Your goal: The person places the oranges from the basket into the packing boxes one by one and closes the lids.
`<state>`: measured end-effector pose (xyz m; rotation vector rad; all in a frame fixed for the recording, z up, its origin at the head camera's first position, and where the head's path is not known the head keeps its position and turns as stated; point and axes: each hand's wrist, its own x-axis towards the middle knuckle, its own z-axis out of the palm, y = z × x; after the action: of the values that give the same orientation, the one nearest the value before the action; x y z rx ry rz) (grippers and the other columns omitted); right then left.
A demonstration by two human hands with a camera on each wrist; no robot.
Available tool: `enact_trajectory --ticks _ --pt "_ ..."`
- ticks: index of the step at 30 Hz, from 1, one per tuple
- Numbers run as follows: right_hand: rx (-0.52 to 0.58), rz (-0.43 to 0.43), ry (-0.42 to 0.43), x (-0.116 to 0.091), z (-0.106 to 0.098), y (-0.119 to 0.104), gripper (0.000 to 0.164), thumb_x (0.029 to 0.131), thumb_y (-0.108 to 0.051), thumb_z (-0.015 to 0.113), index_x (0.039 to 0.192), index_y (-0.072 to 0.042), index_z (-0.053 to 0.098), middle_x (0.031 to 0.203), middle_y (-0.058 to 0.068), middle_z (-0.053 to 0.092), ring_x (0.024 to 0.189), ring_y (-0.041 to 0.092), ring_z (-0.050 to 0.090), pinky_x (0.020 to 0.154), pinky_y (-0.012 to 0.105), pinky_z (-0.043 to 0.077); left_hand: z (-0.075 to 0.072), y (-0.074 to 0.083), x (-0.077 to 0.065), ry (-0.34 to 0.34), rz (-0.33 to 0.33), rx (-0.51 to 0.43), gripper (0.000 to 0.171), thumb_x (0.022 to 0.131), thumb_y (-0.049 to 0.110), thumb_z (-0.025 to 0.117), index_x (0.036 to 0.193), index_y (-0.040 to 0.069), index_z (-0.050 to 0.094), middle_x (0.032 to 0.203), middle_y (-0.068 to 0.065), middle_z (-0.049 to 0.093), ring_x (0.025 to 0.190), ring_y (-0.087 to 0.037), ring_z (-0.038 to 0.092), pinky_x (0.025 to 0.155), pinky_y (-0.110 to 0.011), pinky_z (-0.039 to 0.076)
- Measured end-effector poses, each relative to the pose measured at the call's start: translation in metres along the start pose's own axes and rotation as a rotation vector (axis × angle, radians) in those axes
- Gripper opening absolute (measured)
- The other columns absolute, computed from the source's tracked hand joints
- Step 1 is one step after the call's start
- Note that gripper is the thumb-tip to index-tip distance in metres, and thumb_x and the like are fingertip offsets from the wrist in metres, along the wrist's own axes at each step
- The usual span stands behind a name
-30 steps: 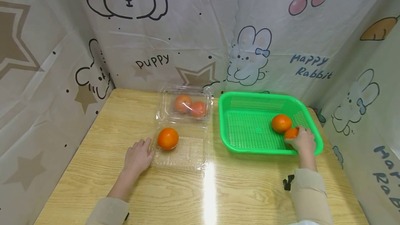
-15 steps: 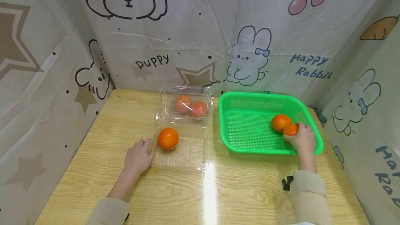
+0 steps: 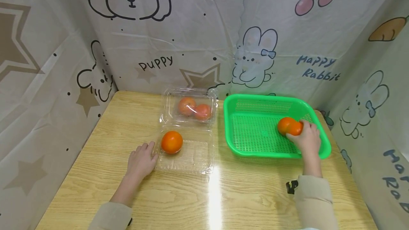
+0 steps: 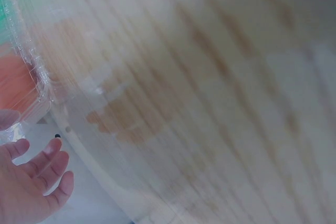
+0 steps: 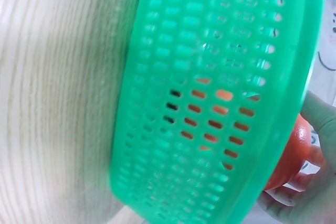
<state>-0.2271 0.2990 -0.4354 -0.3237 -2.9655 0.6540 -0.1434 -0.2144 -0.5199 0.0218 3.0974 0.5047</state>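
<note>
Your right hand (image 3: 308, 140) is gripping 1 orange fruit (image 3: 295, 129) in the green basket (image 3: 249, 130); your left hand (image 3: 142, 159) is lying relaxed beside the clear container (image 3: 191, 159).

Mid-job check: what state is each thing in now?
Green basket: upright
Ungripped fruit: resting in basket
Held fruit: gripped; whether lifted, unclear
Right hand: curled round held fruit
Clear container: spread open
Near fruit: uncovered, container's near half
Two far fruits: seen through container's plastic
Left hand: relaxed, at container's edge
</note>
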Motion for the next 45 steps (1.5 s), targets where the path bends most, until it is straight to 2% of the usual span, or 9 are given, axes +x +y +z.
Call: enact_trajectory --ticks 8,20,38,45 --pt "0.026 -0.072 0.073 -0.005 0.001 -0.020 0.072 0.075 -0.023 0.072 0.132 0.002 0.037 0.127 0.033 0.034 0.108 0.050 0.035 0.079 0.063 0.037 -0.001 0.000 -0.001 0.003 0.002 0.005 0.048 0.088 0.027 0.051 0.128 0.002 0.043 0.112 -0.022 0.052 0.099 -0.039 0.050 0.078 -0.053 0.040" --pt "0.099 -0.173 0.164 -0.011 0.005 -0.050 0.066 0.072 -0.020 0.073 0.128 -0.001 0.043 0.125 0.028 0.039 0.109 0.046 0.038 0.080 0.062 0.038 0.000 0.000 0.000 0.000 -0.003 0.001 0.049 0.087 0.027 0.051 0.129 0.002 0.042 0.114 -0.022 0.051 0.101 -0.039 0.049 0.080 -0.054 0.039" --pt "0.211 -0.318 0.202 -0.024 0.028 -0.089 0.065 0.067 -0.018 0.078 0.123 -0.005 0.048 0.122 0.022 0.043 0.107 0.041 0.042 0.082 0.059 0.038 0.000 0.000 0.000 -0.005 0.007 0.001 0.049 0.088 0.027 0.050 0.129 0.002 0.042 0.114 -0.022 0.051 0.102 -0.039 0.048 0.080 -0.054 0.039" --pt "0.250 -0.380 0.201 -0.032 0.036 -0.105 0.063 0.067 -0.019 0.079 0.121 -0.005 0.050 0.121 0.020 0.045 0.108 0.039 0.042 0.081 0.057 0.042 0.000 0.000 0.000 -0.007 0.005 0.002 0.049 0.088 0.027 0.050 0.129 0.002 0.041 0.114 -0.022 0.051 0.103 -0.039 0.048 0.080 -0.054 0.039"
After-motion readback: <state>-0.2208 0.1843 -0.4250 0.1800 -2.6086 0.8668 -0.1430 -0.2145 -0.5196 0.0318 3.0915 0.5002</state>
